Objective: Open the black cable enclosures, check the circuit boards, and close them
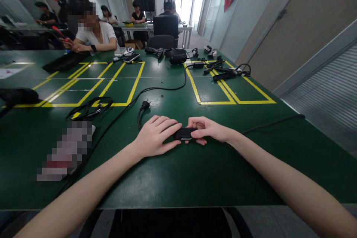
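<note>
A black power adapter [184, 134] with a pale label on its front lies between my hands, low over the green table [223, 189]. My left hand [157, 135] is closed on its left end, thumb in front and fingers behind. At the right end, my right hand [208, 130] pinches the adapter with the thumb across its near face and the fingers curled behind. A black power plug [145, 105] on a short length of cord rests just beyond my left hand. Another black cable [273, 124] runs from near my right wrist to the table's right edge.
A blurred-out pale object [69, 148] and a coiled black cable [90, 108] lie on the left. Yellow tape rectangles [217, 102] mark the table. Cables, a power drill [158, 52] and a phone [131, 58] sit at the far edge. A person in white [100, 39] sits across, left.
</note>
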### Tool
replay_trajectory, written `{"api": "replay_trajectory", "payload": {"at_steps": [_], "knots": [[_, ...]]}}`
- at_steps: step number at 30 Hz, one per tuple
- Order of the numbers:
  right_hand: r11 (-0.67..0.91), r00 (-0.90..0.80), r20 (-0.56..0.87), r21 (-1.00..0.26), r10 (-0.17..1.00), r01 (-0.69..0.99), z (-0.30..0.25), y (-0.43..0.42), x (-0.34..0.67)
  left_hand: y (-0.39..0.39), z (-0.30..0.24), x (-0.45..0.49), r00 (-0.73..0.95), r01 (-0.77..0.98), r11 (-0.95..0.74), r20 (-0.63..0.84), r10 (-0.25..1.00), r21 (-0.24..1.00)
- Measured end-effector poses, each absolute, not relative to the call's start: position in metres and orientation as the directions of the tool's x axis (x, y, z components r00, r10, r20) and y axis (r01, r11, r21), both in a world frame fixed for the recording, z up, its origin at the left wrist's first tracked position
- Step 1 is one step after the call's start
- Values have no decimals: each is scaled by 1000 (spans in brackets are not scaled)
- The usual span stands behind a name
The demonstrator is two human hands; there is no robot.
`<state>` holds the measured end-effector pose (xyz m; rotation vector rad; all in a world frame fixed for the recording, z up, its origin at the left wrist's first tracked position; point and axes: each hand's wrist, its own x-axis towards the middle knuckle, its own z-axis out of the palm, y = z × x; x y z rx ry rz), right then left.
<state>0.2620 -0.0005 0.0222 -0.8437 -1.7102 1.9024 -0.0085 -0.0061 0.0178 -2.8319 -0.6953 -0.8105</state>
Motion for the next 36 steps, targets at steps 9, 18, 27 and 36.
{"api": "replay_trajectory", "payload": {"at_steps": [9,18,27,36], "knots": [[134,110,138,-990,984,49,42,38,344,-7,11,-7,800,354,-935,508,318,29],[174,555,439,-868,706,465,26,52,400,0,6,-9,815,339,-922,431,388,188],[-268,517,415,-524,748,808,15,46,408,1,5,-10,821,364,-901,375,430,236],[-446,554,303,-357,776,821,4,49,426,2,4,-11,833,375,-895,335,439,241]]}}
